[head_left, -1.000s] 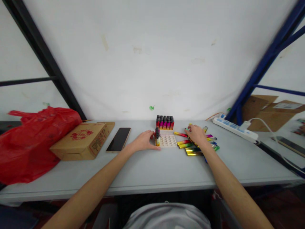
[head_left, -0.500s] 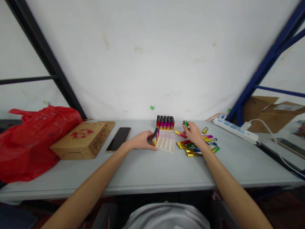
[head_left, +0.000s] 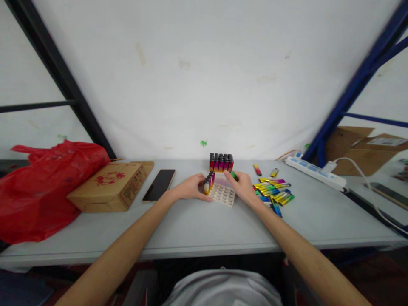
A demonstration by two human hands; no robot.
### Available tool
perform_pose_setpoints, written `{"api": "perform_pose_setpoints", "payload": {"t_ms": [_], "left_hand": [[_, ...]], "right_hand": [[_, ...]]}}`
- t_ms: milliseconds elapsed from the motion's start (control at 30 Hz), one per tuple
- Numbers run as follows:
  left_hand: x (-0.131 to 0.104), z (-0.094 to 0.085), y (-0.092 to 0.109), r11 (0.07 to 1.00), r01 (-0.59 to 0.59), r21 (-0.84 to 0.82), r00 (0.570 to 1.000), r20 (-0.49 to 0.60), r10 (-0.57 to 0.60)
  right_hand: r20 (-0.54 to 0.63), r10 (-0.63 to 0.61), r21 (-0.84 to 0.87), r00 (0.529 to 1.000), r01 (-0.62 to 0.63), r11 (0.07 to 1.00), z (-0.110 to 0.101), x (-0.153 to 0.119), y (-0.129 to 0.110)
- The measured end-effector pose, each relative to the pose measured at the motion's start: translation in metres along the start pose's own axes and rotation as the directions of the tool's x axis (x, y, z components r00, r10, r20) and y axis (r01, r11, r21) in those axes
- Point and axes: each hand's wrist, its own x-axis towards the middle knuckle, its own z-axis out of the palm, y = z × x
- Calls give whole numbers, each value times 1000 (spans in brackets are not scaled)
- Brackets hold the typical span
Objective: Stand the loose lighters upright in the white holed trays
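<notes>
A pale tray (head_left: pixel 225 194) with rows of round holes lies in front of me. A short row of upright lighters (head_left: pixel 209 182) with black tops and purple-gold bodies stands along its left side. My left hand (head_left: pixel 193 187) grips the tray at that end, thumb at the near corner and fingers behind the lighters. Above the tray's far right part, my right hand (head_left: pixel 242 185) pinches a green lighter (head_left: pixel 234 175), mostly hidden by its fingers. Just beyond the tray, a block of upright red-purple lighters (head_left: pixel 221 163) stands in close rows.
Right of my right hand lies a loose pile of shiny multicoloured lighters (head_left: pixel 274 191), with a red-yellow one (head_left: pixel 257 169) behind it. A power strip (head_left: pixel 314 173) lies farther right. On the left are a phone (head_left: pixel 159 185), a cardboard box (head_left: pixel 108 189) and a red bag (head_left: pixel 54 191).
My right hand has moved left from beside the pile to above the tray, carrying the green lighter. The red-yellow lighter now lies farther right and back. The tray has turned slightly.
</notes>
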Motion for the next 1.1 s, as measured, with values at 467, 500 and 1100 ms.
{"api": "perform_pose_setpoints", "payload": {"t_ms": [467, 500, 1100], "left_hand": [[0, 1, 3, 999, -9, 53, 999, -32, 11], [0, 1, 4, 998, -11, 56, 999, -33, 12], [0, 2, 6, 997, -1, 78, 1000, -27, 3]], "right_hand": [[57, -91, -14, 994, 92, 996, 6, -5, -2], [76, -98, 1, 992, 98, 995, 6, -5, -2], [182, -171, -114, 968, 193, 975, 15, 0, 8]]}}
